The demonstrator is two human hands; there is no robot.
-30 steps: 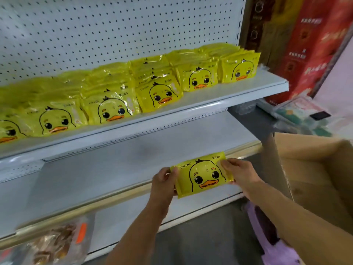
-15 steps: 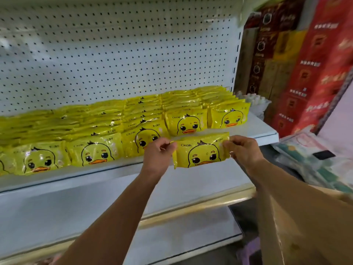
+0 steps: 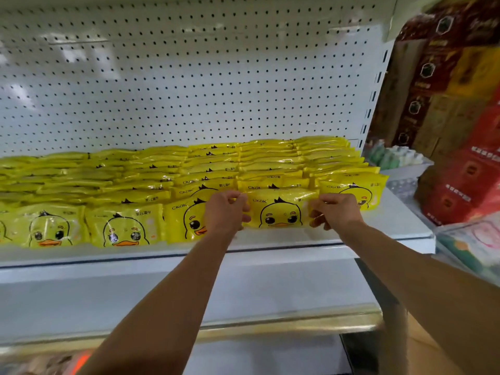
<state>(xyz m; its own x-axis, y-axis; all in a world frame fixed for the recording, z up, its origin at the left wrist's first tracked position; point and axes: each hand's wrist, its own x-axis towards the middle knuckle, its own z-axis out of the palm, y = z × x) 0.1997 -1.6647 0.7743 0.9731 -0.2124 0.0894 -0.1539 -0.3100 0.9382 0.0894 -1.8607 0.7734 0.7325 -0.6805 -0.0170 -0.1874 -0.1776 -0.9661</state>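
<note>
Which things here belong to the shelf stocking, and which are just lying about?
Job: duck pack, pinched at its ends by left hand and right hand; matching packs in rows; upper shelf.
Lying about: red cartons; pastel packets at right.

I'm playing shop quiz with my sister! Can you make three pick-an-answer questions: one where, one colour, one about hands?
1. Where is the held duck pack? A on the floor; B at the front of the shelf; C in a box.
2. What colour is it? A yellow; B blue; C red.
3. Who holds it? A nobody; B one hand; C left hand and right hand together.
1 B, it is in the front row. 2 A, its wrapper is yellow. 3 C, both hands pinch its ends.
</note>
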